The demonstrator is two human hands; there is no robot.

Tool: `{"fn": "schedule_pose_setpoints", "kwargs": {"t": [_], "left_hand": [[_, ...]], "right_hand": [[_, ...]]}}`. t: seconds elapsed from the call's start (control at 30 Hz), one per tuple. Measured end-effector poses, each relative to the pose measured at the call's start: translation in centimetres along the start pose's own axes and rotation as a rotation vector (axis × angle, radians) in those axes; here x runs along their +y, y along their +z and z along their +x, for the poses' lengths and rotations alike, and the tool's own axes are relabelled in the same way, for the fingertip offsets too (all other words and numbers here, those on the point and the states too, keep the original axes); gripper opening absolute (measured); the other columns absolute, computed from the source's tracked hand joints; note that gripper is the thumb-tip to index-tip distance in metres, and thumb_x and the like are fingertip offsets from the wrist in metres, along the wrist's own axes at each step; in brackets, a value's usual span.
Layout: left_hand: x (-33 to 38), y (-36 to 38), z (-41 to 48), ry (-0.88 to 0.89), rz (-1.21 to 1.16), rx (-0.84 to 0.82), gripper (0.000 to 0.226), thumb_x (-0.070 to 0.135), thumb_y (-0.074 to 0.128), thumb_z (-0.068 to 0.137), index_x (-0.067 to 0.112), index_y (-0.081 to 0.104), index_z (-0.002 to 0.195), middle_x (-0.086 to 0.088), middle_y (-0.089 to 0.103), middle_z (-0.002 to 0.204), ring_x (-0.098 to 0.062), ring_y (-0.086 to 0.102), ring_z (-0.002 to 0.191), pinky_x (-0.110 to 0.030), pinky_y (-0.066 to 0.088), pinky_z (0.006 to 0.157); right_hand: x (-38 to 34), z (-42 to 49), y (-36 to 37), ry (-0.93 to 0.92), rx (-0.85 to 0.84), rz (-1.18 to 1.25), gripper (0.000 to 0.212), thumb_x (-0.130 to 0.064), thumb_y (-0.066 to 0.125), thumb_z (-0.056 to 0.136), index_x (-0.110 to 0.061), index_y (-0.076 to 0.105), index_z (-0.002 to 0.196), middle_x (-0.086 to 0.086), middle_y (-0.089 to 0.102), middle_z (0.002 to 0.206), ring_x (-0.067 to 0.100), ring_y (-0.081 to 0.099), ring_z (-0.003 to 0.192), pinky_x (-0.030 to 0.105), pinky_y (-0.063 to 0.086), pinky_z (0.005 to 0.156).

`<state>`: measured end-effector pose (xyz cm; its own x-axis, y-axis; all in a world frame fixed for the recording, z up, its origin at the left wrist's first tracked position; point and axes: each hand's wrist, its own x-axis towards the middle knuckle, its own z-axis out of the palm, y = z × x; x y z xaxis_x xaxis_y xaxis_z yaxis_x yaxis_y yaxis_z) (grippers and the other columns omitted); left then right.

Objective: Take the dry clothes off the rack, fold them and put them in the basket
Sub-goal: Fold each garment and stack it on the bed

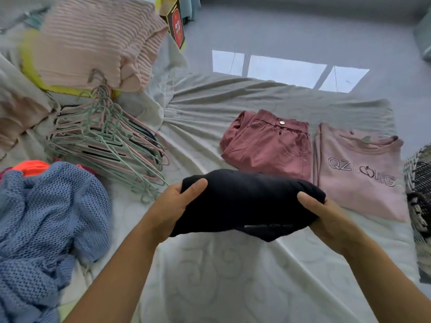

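Note:
A folded black garment (245, 201) hangs just above the bed between both hands. My left hand (177, 206) grips its left end, thumb on top. My right hand (324, 215) grips its right end the same way. Beyond it lie folded dusty-red shorts (265, 148) with a metal button, and to their right a folded pink T-shirt (359, 173) with printed letters. A crumpled blue mesh knit (46, 217) lies at the left, with an orange piece (32, 166) showing behind it. No basket or rack is in view.
A heap of green and pink hangers (105, 141) lies left of centre on the pale bedsheet (221, 276). A pink ribbed knit (98, 40) rests on a yellow box at the back left. A black-and-white woven item (419, 194) sits at the right edge. Grey floor lies beyond.

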<state>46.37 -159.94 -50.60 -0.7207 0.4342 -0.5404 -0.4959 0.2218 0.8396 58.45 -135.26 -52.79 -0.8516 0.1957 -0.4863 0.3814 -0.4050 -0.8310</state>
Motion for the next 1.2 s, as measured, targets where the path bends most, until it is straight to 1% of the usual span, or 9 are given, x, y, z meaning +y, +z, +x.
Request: {"fn": "schedule_pose_setpoints", "kwargs": {"t": [0.17,0.33,0.43,0.6,0.77,0.87,1.0,1.1,1.2], "left_hand": [[-6.7,0.6,-3.5,-0.159,0.005,0.067,0.027,0.036,0.06,0.082,0.013,0.071,0.09,0.002,0.074,0.084,-0.014,0.07,0.083,-0.016,0.051,0.066],[-19.0,0.5,-7.0,-0.318,0.126,0.061,0.023,0.037,0.082,0.065,0.036,0.067,0.083,0.026,0.065,0.087,0.002,0.056,0.101,0.0,0.041,0.069],[-22.6,0.3,-7.1,-0.337,0.162,0.139,0.03,0.002,0.062,0.086,0.032,0.061,0.086,0.023,0.058,0.093,-0.007,0.052,0.106,0.002,0.04,0.069],[-22.9,0.2,-5.3,-0.354,0.36,0.269,0.024,0.016,0.073,0.079,0.024,0.057,0.095,0.006,0.062,0.099,-0.019,0.059,0.103,-0.014,0.043,0.074],[-21.2,-0.6,-3.6,-0.455,0.811,0.438,0.098,0.047,0.083,0.059,0.013,0.035,0.137,-0.007,0.036,0.137,-0.027,0.042,0.125,-0.037,0.037,0.1],[-20.8,-0.9,-2.9,-0.517,0.512,0.307,0.082,0.032,0.087,0.059,0.009,0.044,0.124,-0.004,0.05,0.122,-0.025,0.054,0.112,-0.03,0.043,0.091],[-19.4,-0.6,-2.8,-0.342,0.472,0.1,0.035,0.021,0.079,0.069,0.037,0.054,0.088,0.011,0.064,0.094,-0.01,0.062,0.094,-0.019,0.048,0.079],[-16.5,0.6,-2.7,-0.159,0.492,0.18,0.037,0.009,0.069,0.081,0.04,0.05,0.087,0.008,0.062,0.094,-0.003,0.059,0.088,-0.009,0.043,0.073],[-11.9,2.0,-0.4,-0.004,0.474,0.18,0.038,0.004,0.066,0.082,0.038,0.056,0.096,0.026,0.068,0.089,0.005,0.062,0.088,-0.002,0.042,0.07]], "right_hand": [[8.1,-4.1,-1.3,0.151,0.217,-0.027,0.063,-0.049,0.084,0.054,-0.018,0.066,0.107,-0.006,0.071,0.106,0.001,0.066,0.095,0.021,0.049,0.089],[18.0,-8.1,-1.8,0.497,0.232,-0.233,0.008,-0.02,0.08,0.073,-0.019,0.074,0.078,-0.012,0.073,0.078,0.008,0.067,0.085,0.013,0.048,0.065],[20.2,-7.9,-1.9,0.543,0.259,-0.306,0.016,-0.009,0.062,0.088,-0.01,0.069,0.073,-0.003,0.069,0.073,0.005,0.059,0.07,0.012,0.043,0.058],[19.5,-6.5,-0.9,0.41,0.421,-0.366,0.015,-0.027,0.064,0.087,-0.012,0.063,0.09,0.008,0.066,0.093,0.013,0.06,0.082,0.028,0.043,0.072],[18.9,-5.2,-0.2,0.398,0.403,-0.365,0.03,-0.025,0.071,0.081,-0.012,0.054,0.102,-0.002,0.061,0.094,0.006,0.057,0.081,0.02,0.042,0.065],[18.7,-4.9,0.0,0.468,0.344,-0.343,0.035,-0.025,0.076,0.076,-0.01,0.061,0.104,-0.004,0.066,0.09,0.002,0.06,0.076,0.013,0.043,0.055],[18.2,-5.2,-0.4,0.444,0.292,-0.206,0.04,-0.023,0.079,0.065,-0.011,0.068,0.101,-0.009,0.073,0.08,-0.005,0.066,0.065,0.006,0.045,0.053],[16.3,-5.2,-0.5,0.333,0.37,-0.126,0.036,-0.014,0.075,0.075,-0.011,0.064,0.109,-0.008,0.07,0.089,-0.003,0.065,0.07,0.005,0.045,0.056],[12.6,-3.7,-0.9,0.175,0.44,-0.133,0.043,-0.036,0.078,0.068,-0.016,0.066,0.104,-0.006,0.072,0.089,0.008,0.067,0.08,0.013,0.051,0.062]]}}
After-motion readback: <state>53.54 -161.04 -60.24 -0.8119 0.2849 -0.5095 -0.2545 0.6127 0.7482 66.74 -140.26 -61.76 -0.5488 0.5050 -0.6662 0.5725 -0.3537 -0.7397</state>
